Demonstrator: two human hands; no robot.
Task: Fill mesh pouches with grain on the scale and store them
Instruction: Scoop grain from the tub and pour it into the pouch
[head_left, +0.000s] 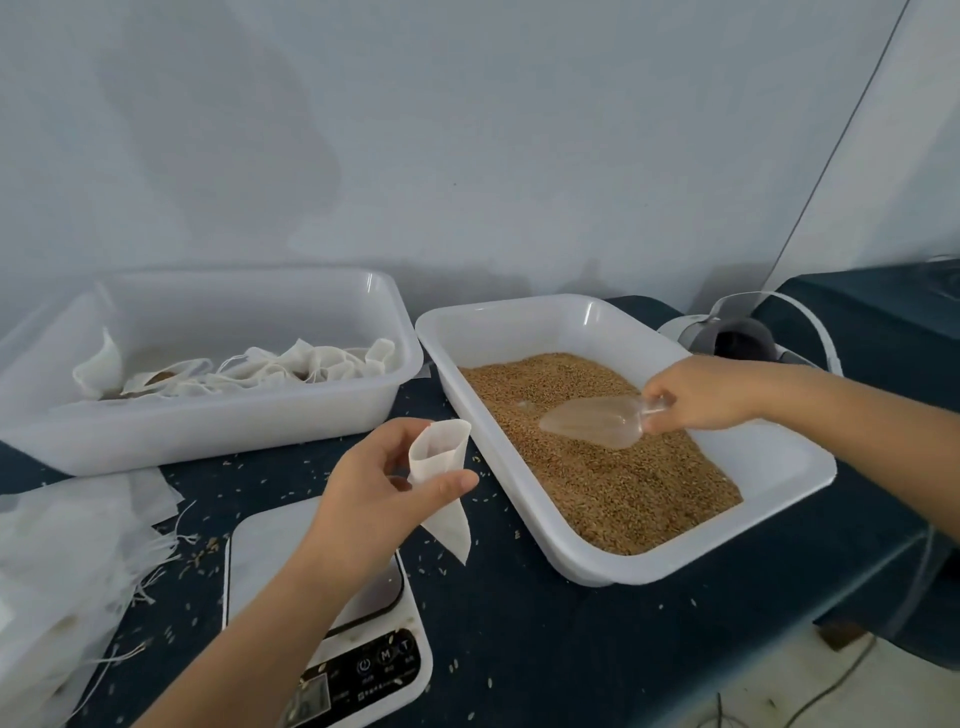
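Observation:
My left hand (374, 488) holds an empty white mesh pouch (441, 483) with its mouth spread, above the far edge of the white scale (291, 551). My right hand (696, 395) grips the handle of a clear plastic scoop (592, 423), whose bowl lies on the brown grain (613, 467) in the right-hand white tray (779, 467). The left-hand white tray (208, 431) holds several filled, tied pouches (260, 369).
A heap of empty mesh pouches (62, 561) with loose strings lies at the left on the dark blue table (545, 639). Stray grains dot the cloth. A grey and white device (737, 338) stands behind the grain tray. The table's right edge drops off near a cable.

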